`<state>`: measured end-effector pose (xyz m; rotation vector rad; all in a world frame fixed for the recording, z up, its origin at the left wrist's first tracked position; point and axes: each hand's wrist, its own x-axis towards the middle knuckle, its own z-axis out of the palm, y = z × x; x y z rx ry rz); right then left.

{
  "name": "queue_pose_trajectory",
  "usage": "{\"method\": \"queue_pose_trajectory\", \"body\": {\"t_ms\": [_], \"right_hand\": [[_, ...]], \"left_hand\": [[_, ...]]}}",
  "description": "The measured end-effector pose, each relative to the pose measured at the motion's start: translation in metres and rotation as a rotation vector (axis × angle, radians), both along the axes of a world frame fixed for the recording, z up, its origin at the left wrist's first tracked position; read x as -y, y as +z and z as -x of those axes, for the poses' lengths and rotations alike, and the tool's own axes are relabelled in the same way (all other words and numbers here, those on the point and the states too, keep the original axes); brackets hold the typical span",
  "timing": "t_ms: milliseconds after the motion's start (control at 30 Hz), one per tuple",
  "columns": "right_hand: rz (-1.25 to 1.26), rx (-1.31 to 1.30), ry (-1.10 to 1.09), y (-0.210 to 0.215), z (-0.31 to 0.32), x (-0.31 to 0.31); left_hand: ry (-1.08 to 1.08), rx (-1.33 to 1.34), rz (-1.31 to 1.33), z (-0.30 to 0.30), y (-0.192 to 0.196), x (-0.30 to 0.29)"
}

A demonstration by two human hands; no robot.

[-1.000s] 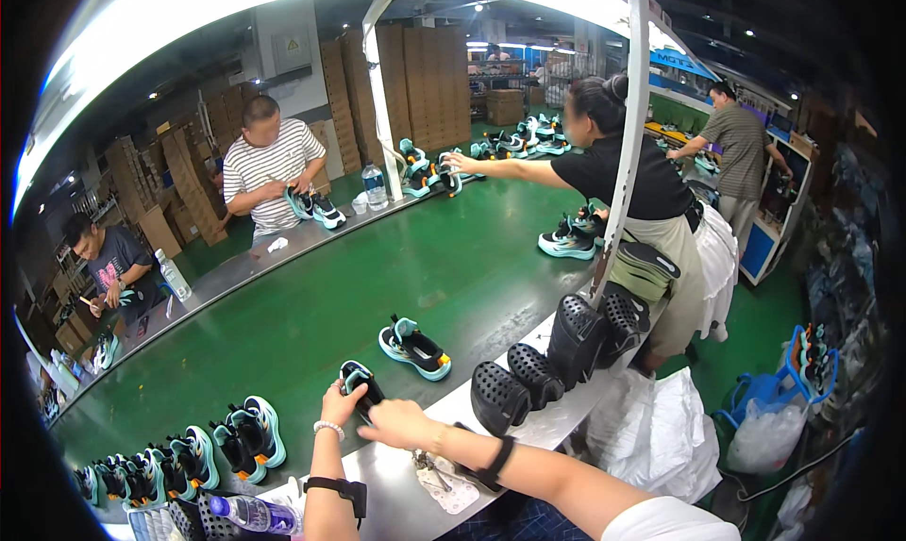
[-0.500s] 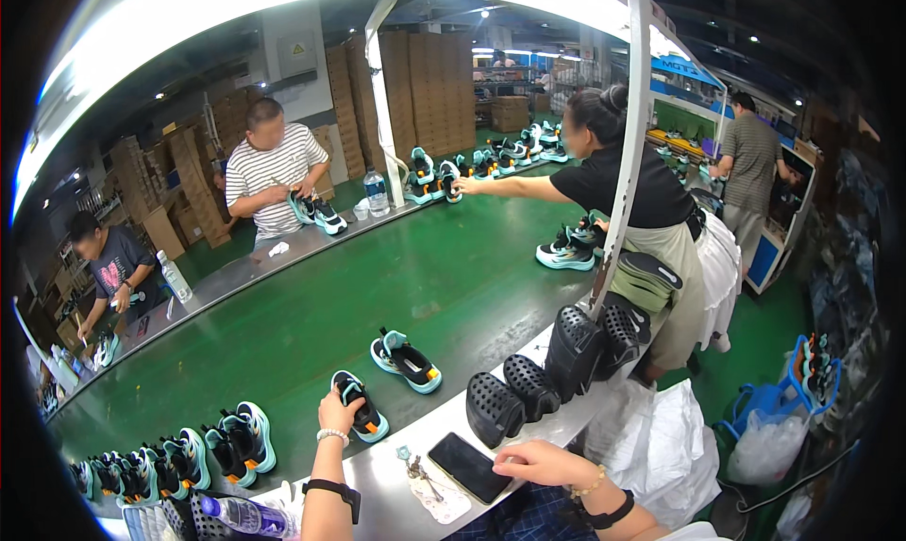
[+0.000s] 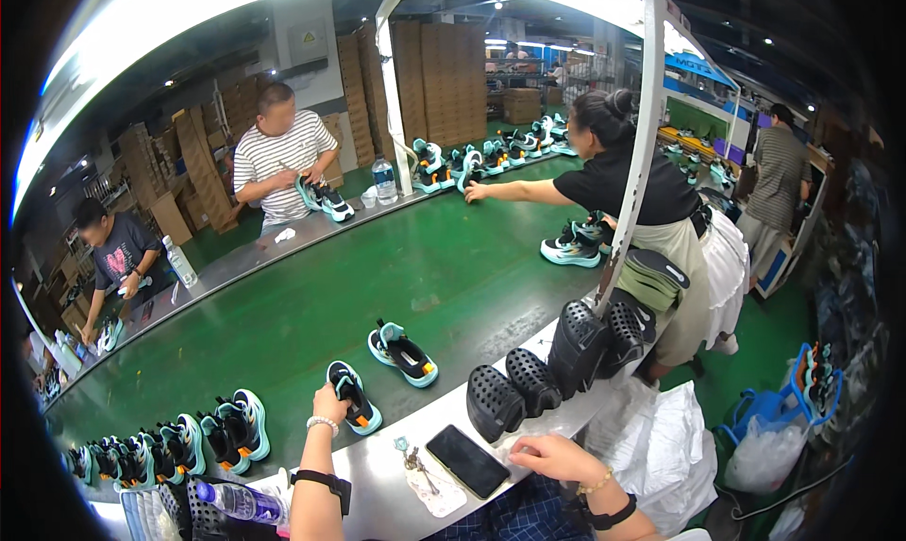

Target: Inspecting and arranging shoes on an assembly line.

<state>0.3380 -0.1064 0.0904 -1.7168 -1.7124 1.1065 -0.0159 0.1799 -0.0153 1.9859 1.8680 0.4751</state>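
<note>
My left hand [image 3: 328, 407], wearing a beaded bracelet, grips the heel end of a black and mint sneaker [image 3: 357, 401] on the green work surface. Its fingers are partly hidden behind the shoe's collar. A matching sneaker [image 3: 406, 354] stands just beyond it, to the right, untouched. My right hand [image 3: 562, 459] is over the near metal ledge, beside a black phone [image 3: 467, 461]. Its fingers are drawn together; anything between them is too small to make out. Left of the phone, keys with a charm [image 3: 415, 461] rest on a pale patterned card [image 3: 437, 497].
Several sneakers [image 3: 241, 428] line the surface at left, beside a purple-labelled bottle [image 3: 241, 501]. Black clogs [image 3: 495, 401] stand on the ledge near a white post [image 3: 634, 164]. A co-worker [image 3: 632, 154] reaches across at right; another [image 3: 283, 164] handles sneakers opposite.
My left hand and the gripped sneaker have shifted slightly left and toward me. My right hand has moved slightly right, its fingers drawing closer together. The co-worker at right has turned a far sneaker.
</note>
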Motion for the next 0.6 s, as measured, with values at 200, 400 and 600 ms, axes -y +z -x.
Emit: {"method": "queue_pose_trajectory", "body": {"t_ms": [200,400,600], "right_hand": [[-0.019,0.034,-0.015,-0.012,-0.004,0.001],[-0.026,0.092,-0.036,-0.024,-0.006,0.002],[-0.029,0.09,-0.037,-0.025,-0.003,0.001]], "left_hand": [[-0.094,0.069,-0.041,0.007,0.008,0.002],[0.029,0.012,-0.141,-0.004,0.011,0.017],[0.094,0.026,-0.095,0.0,0.017,0.022]]}}
